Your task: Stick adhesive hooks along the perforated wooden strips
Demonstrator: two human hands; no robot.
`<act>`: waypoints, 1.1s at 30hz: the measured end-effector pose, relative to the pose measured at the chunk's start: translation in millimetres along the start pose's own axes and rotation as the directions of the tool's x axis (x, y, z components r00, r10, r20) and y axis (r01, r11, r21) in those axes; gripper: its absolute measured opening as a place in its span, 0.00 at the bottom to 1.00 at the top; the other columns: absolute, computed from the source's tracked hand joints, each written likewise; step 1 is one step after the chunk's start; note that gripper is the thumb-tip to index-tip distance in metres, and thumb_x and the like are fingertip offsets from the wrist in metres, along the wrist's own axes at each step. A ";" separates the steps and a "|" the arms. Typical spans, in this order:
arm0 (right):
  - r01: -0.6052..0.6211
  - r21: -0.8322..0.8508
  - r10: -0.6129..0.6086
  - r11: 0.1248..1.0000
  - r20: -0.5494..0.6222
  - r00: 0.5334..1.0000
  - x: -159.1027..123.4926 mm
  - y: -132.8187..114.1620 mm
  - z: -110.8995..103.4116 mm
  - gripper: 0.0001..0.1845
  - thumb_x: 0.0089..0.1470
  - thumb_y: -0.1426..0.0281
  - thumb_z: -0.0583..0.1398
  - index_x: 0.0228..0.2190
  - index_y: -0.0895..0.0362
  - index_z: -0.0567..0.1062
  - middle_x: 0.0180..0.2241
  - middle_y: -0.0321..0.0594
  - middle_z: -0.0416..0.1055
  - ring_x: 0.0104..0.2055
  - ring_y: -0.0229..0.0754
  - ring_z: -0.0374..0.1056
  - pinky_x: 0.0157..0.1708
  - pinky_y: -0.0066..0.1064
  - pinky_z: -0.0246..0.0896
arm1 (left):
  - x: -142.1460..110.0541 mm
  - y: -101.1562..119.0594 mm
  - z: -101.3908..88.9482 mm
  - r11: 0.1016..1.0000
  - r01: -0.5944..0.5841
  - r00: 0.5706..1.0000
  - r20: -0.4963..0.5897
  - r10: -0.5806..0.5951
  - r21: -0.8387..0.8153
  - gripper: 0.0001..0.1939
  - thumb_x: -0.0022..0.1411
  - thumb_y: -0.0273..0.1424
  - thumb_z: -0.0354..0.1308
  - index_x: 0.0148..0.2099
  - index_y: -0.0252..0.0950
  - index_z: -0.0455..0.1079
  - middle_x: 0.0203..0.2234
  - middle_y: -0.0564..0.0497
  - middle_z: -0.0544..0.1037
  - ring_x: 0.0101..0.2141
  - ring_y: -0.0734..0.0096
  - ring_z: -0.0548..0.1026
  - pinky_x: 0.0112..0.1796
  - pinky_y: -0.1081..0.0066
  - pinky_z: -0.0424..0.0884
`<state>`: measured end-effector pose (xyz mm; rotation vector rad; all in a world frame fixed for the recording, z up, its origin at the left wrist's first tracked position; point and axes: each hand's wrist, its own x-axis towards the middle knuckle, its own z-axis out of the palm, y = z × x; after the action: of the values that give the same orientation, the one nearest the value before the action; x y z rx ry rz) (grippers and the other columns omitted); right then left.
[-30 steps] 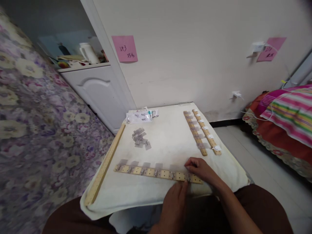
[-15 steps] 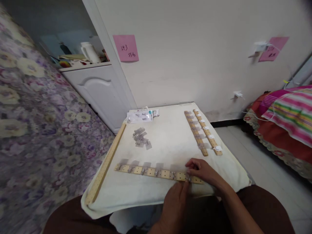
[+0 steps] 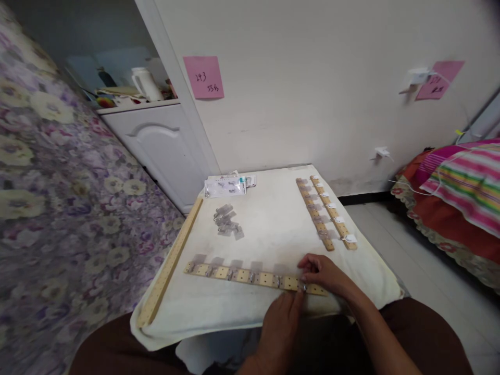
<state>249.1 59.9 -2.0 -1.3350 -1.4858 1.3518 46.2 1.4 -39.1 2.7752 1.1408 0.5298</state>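
Observation:
A pale wooden strip with rows of holes (image 3: pixel 244 276) lies across the near part of the cloth-covered table. Several small metal clips with clear tabs stand along it, among them one clip (image 3: pixel 252 277) near the middle. At the strip's right end, my right hand (image 3: pixel 324 273) has its fingers curled in a pinch on the last clip, which they partly hide. My left hand (image 3: pixel 280 317) comes from below with fingers close together, their tips pressed to the strip's near edge by that same clip. A loose pile of clear-tabbed clips (image 3: pixel 226 223) lies farther back, left of centre.
Two more strips fitted with clips lie at the right: one with clear tabs (image 3: pixel 312 208), one with white tabs (image 3: pixel 332 209). A bare perforated strip (image 3: pixel 172 260) runs along the left edge. Clear packets (image 3: pixel 225 187) sit at the back. A floral curtain (image 3: pixel 78 208) hangs at left.
Both hands stay at the strip's right end with hardly any movement. The whole view has shifted very slightly.

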 end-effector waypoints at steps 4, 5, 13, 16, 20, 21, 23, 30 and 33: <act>-0.020 -0.023 0.021 1.000 0.009 1.000 1.6 -1.6 -1.7 0.12 0.39 0.72 0.64 0.31 0.58 0.73 0.24 0.33 0.69 0.28 0.37 0.64 0.27 0.27 0.57 | 0.2 -1.5 -0.1 1.000 0.003 1.000 -0.013 -0.003 -0.018 0.32 0.58 0.17 0.46 0.64 0.36 0.46 0.44 0.43 0.73 0.41 0.62 0.73 0.40 0.59 0.73; -0.021 -0.021 0.022 1.000 0.018 1.000 1.7 -1.5 -2.0 0.12 0.39 0.72 0.64 0.30 0.58 0.73 0.24 0.33 0.69 0.28 0.37 0.64 0.27 0.27 0.58 | 0.2 -1.7 -0.3 1.000 0.006 1.000 -0.015 -0.006 -0.017 0.32 0.58 0.17 0.46 0.64 0.36 0.46 0.43 0.43 0.74 0.40 0.62 0.73 0.40 0.60 0.73; 0.062 -0.068 -0.066 0.996 -0.054 0.996 -6.0 -3.6 -2.8 0.09 0.49 0.66 0.59 0.33 0.57 0.73 0.26 0.34 0.69 0.29 0.38 0.64 0.29 0.28 0.57 | -0.4 0.6 -8.1 0.999 0.009 0.999 -0.036 -0.010 -0.033 0.31 0.57 0.17 0.47 0.63 0.35 0.50 0.42 0.43 0.73 0.41 0.63 0.72 0.41 0.61 0.73; 0.079 -0.154 -0.105 0.985 -0.172 0.979 -10.5 -8.9 -8.0 0.10 0.53 0.64 0.56 0.32 0.57 0.73 0.26 0.34 0.68 0.29 0.39 0.63 0.29 0.29 0.57 | -1.2 1.4 -11.5 0.998 -0.004 0.999 -0.053 0.000 -0.069 0.34 0.56 0.17 0.45 0.64 0.36 0.47 0.44 0.42 0.72 0.43 0.63 0.72 0.42 0.60 0.72; 0.080 -0.220 -0.137 0.972 -0.261 0.956 -16.7 -7.1 -16.6 0.10 0.53 0.64 0.56 0.32 0.56 0.73 0.28 0.36 0.71 0.32 0.41 0.65 0.33 0.31 0.58 | -2.9 1.1 -11.4 0.995 -0.011 0.998 -0.063 0.005 -0.101 0.36 0.56 0.17 0.45 0.66 0.38 0.43 0.46 0.42 0.71 0.44 0.62 0.71 0.43 0.59 0.72; 0.074 -0.228 -0.135 0.971 -0.265 0.955 -18.8 -4.7 -17.6 0.10 0.53 0.63 0.56 0.32 0.56 0.73 0.28 0.36 0.71 0.31 0.41 0.65 0.32 0.31 0.58 | -3.1 1.0 -11.3 0.994 -0.014 0.998 -0.067 0.007 -0.106 0.36 0.57 0.17 0.45 0.66 0.38 0.42 0.46 0.42 0.71 0.44 0.62 0.71 0.43 0.59 0.72; 0.051 -0.233 -0.113 0.971 -0.262 0.958 -24.2 1.0 -17.4 0.10 0.53 0.63 0.56 0.31 0.56 0.73 0.26 0.35 0.70 0.30 0.41 0.64 0.30 0.30 0.58 | -3.2 1.0 -11.8 0.993 -0.016 0.997 -0.078 0.006 -0.119 0.35 0.58 0.17 0.44 0.66 0.38 0.42 0.46 0.42 0.71 0.45 0.62 0.70 0.43 0.59 0.72; 0.037 -0.310 -0.101 0.950 -0.190 0.977 -45.2 11.5 -5.7 0.15 0.43 0.63 0.65 0.35 0.55 0.73 0.29 0.35 0.67 0.28 0.39 0.61 0.28 0.29 0.56 | -5.7 0.9 -20.1 0.984 -0.030 0.997 -0.072 0.018 -0.177 0.34 0.60 0.19 0.43 0.67 0.39 0.41 0.48 0.42 0.70 0.46 0.62 0.70 0.45 0.60 0.71; 0.080 -0.374 -0.139 0.924 -0.133 0.981 -48.2 11.5 -1.8 0.16 0.38 0.68 0.67 0.34 0.53 0.73 0.33 0.37 0.66 0.33 0.41 0.62 0.33 0.30 0.58 | -12.0 -1.2 -23.1 0.980 -0.067 0.995 -0.080 0.053 -0.190 0.32 0.61 0.20 0.43 0.66 0.38 0.42 0.46 0.42 0.72 0.44 0.63 0.71 0.43 0.61 0.72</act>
<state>263.5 12.7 -6.5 -1.5224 -1.7326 0.9003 29.4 -7.1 -21.1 2.6503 0.9648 0.7156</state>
